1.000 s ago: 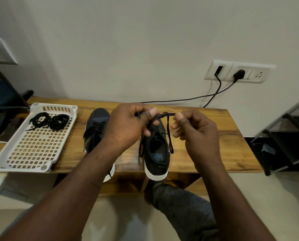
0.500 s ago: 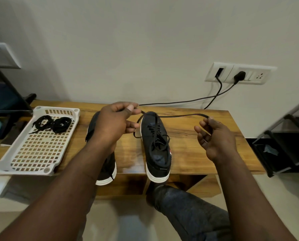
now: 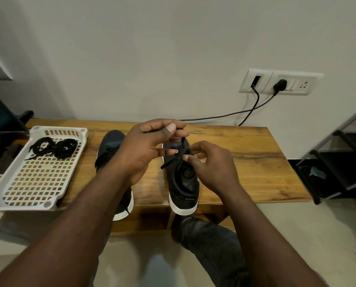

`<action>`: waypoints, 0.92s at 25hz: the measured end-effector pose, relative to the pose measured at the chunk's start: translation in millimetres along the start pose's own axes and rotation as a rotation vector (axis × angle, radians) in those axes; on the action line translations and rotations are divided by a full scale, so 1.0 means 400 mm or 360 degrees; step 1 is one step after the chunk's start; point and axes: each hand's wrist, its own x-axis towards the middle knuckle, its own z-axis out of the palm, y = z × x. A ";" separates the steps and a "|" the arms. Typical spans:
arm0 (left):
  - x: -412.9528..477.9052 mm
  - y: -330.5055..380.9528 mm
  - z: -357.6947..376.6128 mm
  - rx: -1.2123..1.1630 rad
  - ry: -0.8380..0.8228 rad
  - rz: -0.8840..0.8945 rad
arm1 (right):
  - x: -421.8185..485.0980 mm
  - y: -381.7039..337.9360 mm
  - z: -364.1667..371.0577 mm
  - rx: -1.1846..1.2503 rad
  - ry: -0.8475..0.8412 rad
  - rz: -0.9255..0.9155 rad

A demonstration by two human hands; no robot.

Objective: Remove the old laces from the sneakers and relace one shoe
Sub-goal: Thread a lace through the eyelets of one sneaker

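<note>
View from above of a wooden table (image 3: 245, 162) against a pale wall, with a person's two bare forearms reaching in from below.

At the far left a white slotted tray (image 3: 19, 205) sits on the table and hangs a little over its near edge. Two coiled black laces (image 3: 53, 147) lie in its far end, side by side.

Just right of the tray stands the left sneaker (image 3: 111, 141), dark with a white sole, toe toward the wall. Its middle is hidden behind the left forearm.

The left hand (image 3: 144, 148) is raised above the table between the two shoes. Its thumb and fingers pinch a black lace (image 3: 181, 141), which drops from the hand to the shoe below.

That shoe, the right sneaker (image 3: 183, 183), is black with a white sole, and its heel juts past the table's near edge. The lace is loose over its tongue, and one free end trails off its left side.

The right hand (image 3: 212, 164) is low over this sneaker, fingers curled and fingertips pinching the lace at the eyelets. The two hands are close together but do not touch.

On the wall to the right, a white wall socket (image 3: 280, 82) has two black cables (image 3: 224, 116) running down behind the table. A dark metal rack (image 3: 338, 162) stands at the far right.
</note>
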 end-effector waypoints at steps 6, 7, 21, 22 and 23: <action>-0.002 -0.001 0.006 -0.0238 -0.0057 -0.0015 | -0.002 0.013 0.031 -0.0014 0.0059 0.0010; -0.003 -0.004 0.007 -0.0268 -0.0067 -0.0025 | -0.001 0.015 0.039 -0.0057 0.0090 -0.0002; 0.031 -0.079 -0.066 0.1766 0.0386 -0.0362 | 0.033 0.064 -0.018 0.0400 0.0699 0.0672; 0.028 -0.087 -0.071 0.1993 0.0296 -0.0467 | 0.038 0.074 -0.034 0.0433 0.0756 0.0715; 0.024 -0.091 -0.070 0.2118 0.0218 -0.0565 | 0.042 0.083 -0.048 0.0441 0.0771 0.0745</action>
